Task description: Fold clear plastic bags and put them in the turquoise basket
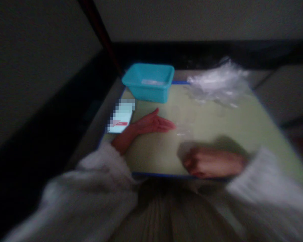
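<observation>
My left hand (pixel 157 123) lies low over the table with its fingers stretched out and the thumb pointing up and away. It holds nothing. By its fingertips is a thin, see-through plastic bag or sheet (pixel 184 126), faint and blurred against the tabletop. Near the front edge, my right hand (pixel 212 162) is closed with the knuckles up, casting a shadow on the table. Whatever its curled fingers hold, if anything, is hidden.
A turquoise plastic basket (pixel 148 92) stands at the back left of the blue-edged table (pixel 151 154), with something pale inside. Crumpled clear plastic bags (pixel 218 84) are heaped at the back right. Left of my left wrist lies a bright, partly pixelated phone-like screen (pixel 122 116).
</observation>
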`<state>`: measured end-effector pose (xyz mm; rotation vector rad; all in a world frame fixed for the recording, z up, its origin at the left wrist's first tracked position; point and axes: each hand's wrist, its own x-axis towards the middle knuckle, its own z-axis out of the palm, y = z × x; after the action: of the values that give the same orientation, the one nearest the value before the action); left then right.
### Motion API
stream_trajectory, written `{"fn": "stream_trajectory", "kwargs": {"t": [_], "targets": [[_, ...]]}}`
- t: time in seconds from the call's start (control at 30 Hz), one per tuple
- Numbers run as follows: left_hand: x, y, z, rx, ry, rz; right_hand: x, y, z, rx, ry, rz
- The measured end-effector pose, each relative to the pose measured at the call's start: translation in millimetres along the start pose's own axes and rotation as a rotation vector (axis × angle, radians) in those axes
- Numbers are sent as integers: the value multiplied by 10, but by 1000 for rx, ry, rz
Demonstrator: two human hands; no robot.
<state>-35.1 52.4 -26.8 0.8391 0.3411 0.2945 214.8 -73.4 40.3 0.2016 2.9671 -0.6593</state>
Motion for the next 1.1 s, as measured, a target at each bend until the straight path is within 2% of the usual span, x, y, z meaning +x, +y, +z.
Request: {"fn": "stream_trajectory", "kwargs": {"t": [0.17, 0.4, 0.5, 0.77, 0.93, 1.1], "targets": [[-4, 10, -9, -3, -13, 1, -8, 103, 41, 198, 63, 45], [0, 8, 2, -9, -23, 4, -71, 155, -58, 462, 201, 122], [8, 10, 13, -18, -36, -3, -103, 175, -77, 485, 243, 168], [6, 18, 45, -34, -66, 16, -121, 190, -108, 453, 364, 168], [-8, 14, 39, -14, -74, -15, -141, 289, -115, 607, 523, 280], [-7, -1, 34, -10, -48, -20, -84, 480, -126, 861, 836, 401]]}}
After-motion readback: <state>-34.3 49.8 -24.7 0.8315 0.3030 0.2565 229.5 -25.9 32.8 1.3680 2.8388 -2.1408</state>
